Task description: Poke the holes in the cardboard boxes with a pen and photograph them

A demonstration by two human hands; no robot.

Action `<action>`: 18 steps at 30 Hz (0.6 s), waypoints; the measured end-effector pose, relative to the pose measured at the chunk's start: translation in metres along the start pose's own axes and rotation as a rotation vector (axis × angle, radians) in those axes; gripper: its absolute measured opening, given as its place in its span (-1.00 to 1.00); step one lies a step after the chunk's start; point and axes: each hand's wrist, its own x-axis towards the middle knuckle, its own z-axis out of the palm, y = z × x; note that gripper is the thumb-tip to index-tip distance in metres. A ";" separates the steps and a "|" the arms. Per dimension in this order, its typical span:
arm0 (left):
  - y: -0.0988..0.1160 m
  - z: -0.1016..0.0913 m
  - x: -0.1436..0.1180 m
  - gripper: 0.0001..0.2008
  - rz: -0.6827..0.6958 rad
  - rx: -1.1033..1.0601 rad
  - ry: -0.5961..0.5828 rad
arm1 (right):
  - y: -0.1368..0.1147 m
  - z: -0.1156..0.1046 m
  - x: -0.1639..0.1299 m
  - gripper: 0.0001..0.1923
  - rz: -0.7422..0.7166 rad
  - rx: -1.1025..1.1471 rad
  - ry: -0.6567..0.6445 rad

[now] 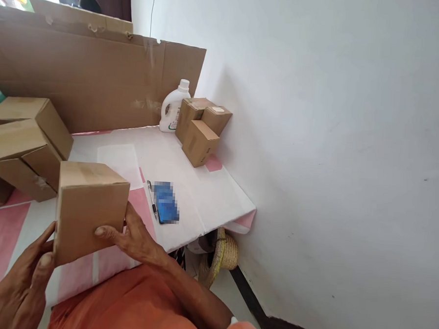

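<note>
A plain brown cardboard box [91, 221] is held up between both hands, near the front edge of the table. My left hand [24, 282] grips its left side, thumb on the near face and the other fingers behind. On the right side, my right hand [133, 233] presses its thumb against the near face, and its other fingers wrap around the side edge. A strip of tape runs over the box's top. To the right of the box lie a pen [152, 200] and a phone [167, 203] with a blurred blue screen.
Larger cardboard boxes [15, 136] stand on the left. Several smaller boxes [202, 141] cluster by the wall beside a white jug [174, 105]. An upright cardboard sheet [99, 74] lines the back of the table [217, 199]. A woven straw item [229, 251] is below the table's right edge.
</note>
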 end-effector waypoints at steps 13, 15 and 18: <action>0.230 0.163 0.042 -0.27 0.640 -0.469 -0.676 | -0.080 -0.141 -0.107 -0.24 -0.101 -0.457 1.066; 0.253 0.206 0.055 -0.29 0.594 -0.495 -0.771 | -0.079 -0.174 -0.104 -0.23 -0.093 -0.519 1.130; 0.274 0.261 0.078 -0.33 0.563 -0.487 -0.792 | -0.069 -0.217 -0.090 -0.25 -0.081 -0.544 1.130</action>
